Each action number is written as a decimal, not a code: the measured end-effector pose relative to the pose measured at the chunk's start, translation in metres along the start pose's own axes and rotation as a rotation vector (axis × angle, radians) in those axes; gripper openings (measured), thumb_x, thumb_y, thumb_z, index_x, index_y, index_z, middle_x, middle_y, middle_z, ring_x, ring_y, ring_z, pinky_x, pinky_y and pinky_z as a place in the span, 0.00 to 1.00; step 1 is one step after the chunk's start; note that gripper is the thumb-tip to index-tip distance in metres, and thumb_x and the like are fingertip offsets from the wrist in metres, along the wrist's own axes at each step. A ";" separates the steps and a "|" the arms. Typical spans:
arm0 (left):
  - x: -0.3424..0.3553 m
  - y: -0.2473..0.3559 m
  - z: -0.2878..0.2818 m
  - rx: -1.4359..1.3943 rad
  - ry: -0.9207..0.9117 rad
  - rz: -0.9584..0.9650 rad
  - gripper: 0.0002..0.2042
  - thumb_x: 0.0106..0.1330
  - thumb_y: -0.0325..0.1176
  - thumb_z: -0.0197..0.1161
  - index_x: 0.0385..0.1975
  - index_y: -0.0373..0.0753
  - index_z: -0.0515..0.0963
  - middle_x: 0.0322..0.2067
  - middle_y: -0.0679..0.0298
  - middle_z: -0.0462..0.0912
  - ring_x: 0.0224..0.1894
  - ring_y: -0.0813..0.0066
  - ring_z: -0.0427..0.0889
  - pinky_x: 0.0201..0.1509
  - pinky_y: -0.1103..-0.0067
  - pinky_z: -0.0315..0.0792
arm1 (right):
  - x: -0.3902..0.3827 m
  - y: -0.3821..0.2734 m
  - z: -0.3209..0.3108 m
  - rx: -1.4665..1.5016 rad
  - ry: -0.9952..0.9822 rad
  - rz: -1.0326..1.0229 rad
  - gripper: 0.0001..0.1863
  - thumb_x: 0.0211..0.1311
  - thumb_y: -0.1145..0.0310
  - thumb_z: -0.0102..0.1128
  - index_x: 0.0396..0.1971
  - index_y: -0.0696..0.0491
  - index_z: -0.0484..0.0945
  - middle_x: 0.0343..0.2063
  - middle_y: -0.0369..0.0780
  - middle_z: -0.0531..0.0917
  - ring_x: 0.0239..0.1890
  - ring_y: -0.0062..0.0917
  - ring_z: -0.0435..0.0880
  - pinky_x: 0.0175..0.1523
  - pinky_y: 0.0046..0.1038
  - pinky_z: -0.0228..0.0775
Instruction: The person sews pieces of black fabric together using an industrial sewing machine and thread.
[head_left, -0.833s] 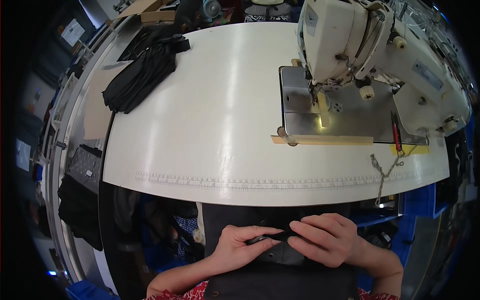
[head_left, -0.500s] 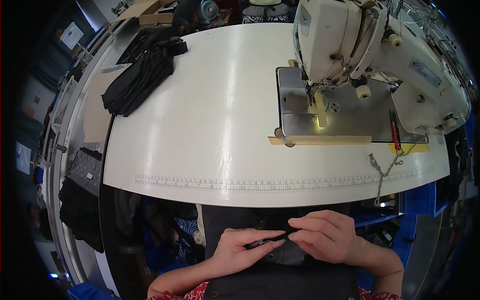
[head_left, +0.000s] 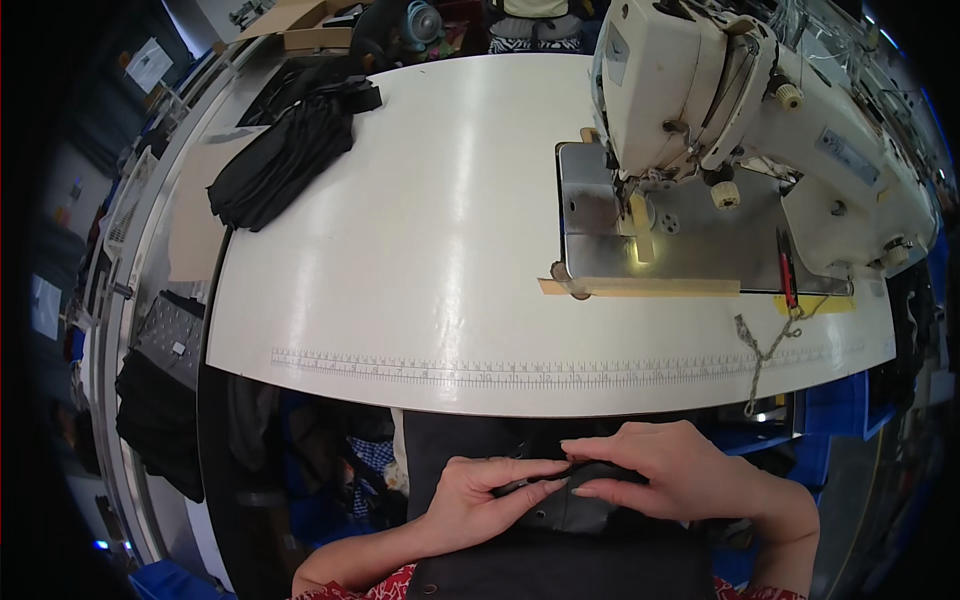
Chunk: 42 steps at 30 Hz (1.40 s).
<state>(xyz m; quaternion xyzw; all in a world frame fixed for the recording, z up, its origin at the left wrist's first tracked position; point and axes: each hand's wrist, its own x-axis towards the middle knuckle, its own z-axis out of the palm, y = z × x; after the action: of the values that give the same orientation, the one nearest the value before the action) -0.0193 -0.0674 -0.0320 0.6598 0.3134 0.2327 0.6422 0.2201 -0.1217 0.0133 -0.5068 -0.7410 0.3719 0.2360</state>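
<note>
In front of my lap, below the table's near edge, my left hand (head_left: 490, 492) pinches a small dark piece, apparently black cloth (head_left: 514, 488), between thumb and fingers. From the other side my right hand (head_left: 665, 470) meets it, fingertips at the same dark piece and thumb held lower. Most of the piece is hidden by the fingers and blends with the dark apron (head_left: 580, 565) behind it. Beyond the hands stands a white sewing machine (head_left: 665, 90) with a metal bed plate (head_left: 700, 240).
A white table (head_left: 400, 260) carries a printed ruler (head_left: 480, 375) along its near edge. Black folded fabric (head_left: 285, 155) lies at the far left. Red-handled snips (head_left: 787, 272) and a grey cord (head_left: 764, 355) lie at the right. Dark cloth (head_left: 160, 425) hangs at the left.
My right hand has moved slightly left, and its fingertips now reach my left fingertips; its thumb has spread lower. My left hand stays almost where it was.
</note>
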 end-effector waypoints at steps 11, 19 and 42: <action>0.000 0.002 -0.002 -0.073 -0.054 -0.044 0.12 0.65 0.26 0.68 0.47 0.37 0.84 0.37 0.62 0.89 0.39 0.84 0.86 0.42 0.87 0.78 | 0.011 -0.011 -0.018 0.008 -0.123 -0.005 0.10 0.66 0.63 0.62 0.37 0.53 0.84 0.21 0.39 0.84 0.23 0.31 0.84 0.27 0.29 0.73; 0.001 0.012 -0.033 -0.070 -0.093 -0.256 0.11 0.66 0.30 0.69 0.45 0.35 0.84 0.34 0.65 0.88 0.35 0.87 0.82 0.40 0.88 0.75 | 0.021 -0.023 -0.009 0.040 -0.017 0.025 0.06 0.63 0.66 0.65 0.34 0.52 0.84 0.17 0.37 0.82 0.16 0.27 0.80 0.22 0.26 0.69; 0.232 0.084 -0.086 0.777 -0.437 0.350 0.10 0.62 0.37 0.69 0.39 0.40 0.86 0.36 0.59 0.86 0.38 0.58 0.83 0.47 0.70 0.74 | 0.074 0.040 -0.002 1.114 0.616 0.314 0.11 0.75 0.66 0.52 0.39 0.61 0.70 0.32 0.43 0.81 0.30 0.25 0.84 0.33 0.30 0.85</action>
<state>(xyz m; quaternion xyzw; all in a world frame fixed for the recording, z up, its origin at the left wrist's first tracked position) 0.0903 0.1601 0.0351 0.9274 0.1190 0.0589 0.3498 0.2171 -0.0444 -0.0186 -0.4943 -0.2531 0.5678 0.6076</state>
